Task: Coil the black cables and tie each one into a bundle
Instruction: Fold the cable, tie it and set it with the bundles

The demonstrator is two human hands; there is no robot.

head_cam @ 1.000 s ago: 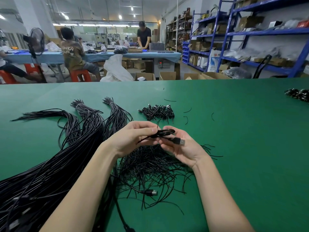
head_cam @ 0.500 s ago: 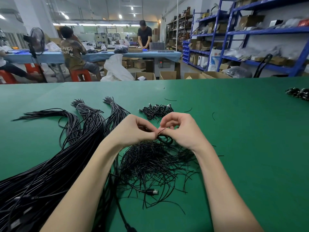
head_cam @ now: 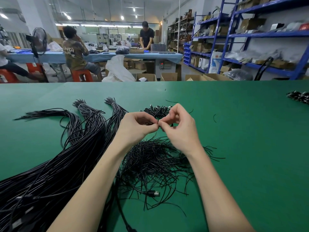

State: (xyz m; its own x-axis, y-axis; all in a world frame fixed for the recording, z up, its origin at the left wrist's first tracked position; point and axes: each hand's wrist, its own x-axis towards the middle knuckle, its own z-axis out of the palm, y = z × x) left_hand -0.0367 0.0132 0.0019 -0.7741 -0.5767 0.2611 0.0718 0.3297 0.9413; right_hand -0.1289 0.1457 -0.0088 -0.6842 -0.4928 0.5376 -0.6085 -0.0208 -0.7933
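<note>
Both hands met above the green table point(head_cam: 234, 148), fingertips touching at the middle. Left hand point(head_cam: 135, 126) had its fingers curled in, pinching something small and black at the tips; most of it was hidden, only a sliver of thin dark cable showed inside the palm. Right hand point(head_cam: 180, 128) pinched the same spot with thumb and forefinger, its other fingers bent and raised. Whether that was the coiled cable or its tie could not be told.

Under the wrists lay a tangled heap of thin black ties point(head_cam: 155, 159), wiry, short, curling out at the edges. A black USB plug point(head_cam: 153, 193) with a metal end lay at the heap's near side, its thin lead running left. Left of that, long black cables point(head_cam: 58, 164) ran in thick glossy sheaves, fanning out to bound ends point(head_cam: 80, 104) at the far side. Just behind the hands sat a small pile of finished bundles point(head_cam: 157, 111), knotted, with metal tips showing. More dark bundles point(head_cam: 299, 97) lay at the far right edge. The table surface was matte, smooth, felt-like.
</note>
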